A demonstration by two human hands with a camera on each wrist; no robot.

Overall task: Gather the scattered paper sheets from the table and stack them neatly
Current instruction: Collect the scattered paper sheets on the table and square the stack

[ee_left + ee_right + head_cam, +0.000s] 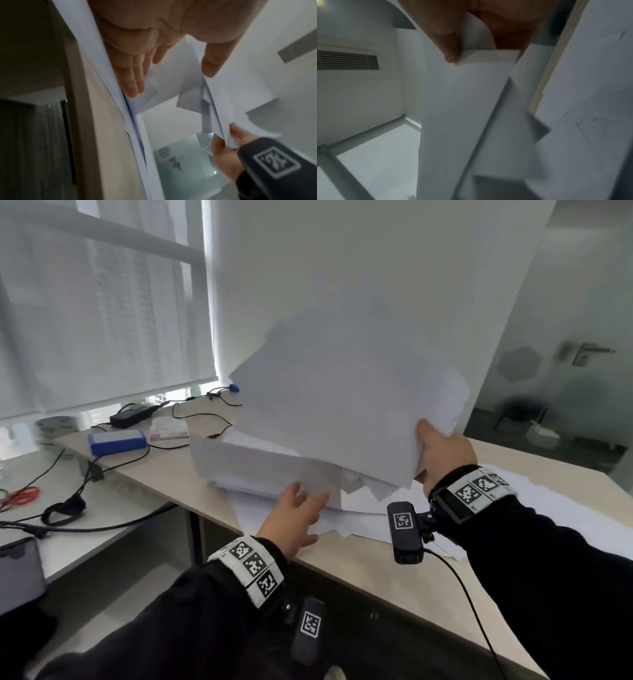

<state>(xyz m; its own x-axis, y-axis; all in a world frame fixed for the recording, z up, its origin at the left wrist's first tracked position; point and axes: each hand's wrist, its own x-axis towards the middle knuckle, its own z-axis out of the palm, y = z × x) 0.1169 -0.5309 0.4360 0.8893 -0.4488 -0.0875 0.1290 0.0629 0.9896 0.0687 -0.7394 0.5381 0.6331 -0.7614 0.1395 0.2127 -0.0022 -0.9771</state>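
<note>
Table (394,573) of pale wood bears loose sheets (370,508); blinds (102,320) behind.

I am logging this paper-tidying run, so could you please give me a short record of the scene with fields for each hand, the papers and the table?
right hand: right hand grips the near corner of a lifted bundle of sheets, thumb on top
left hand: left hand lies flat, fingers straight, on loose sheets at the table edge
stack: thick pile lies under the raised bundle
table: light wood table; more sheets lie scattered at the right
other items: blue box, black cables
</note>
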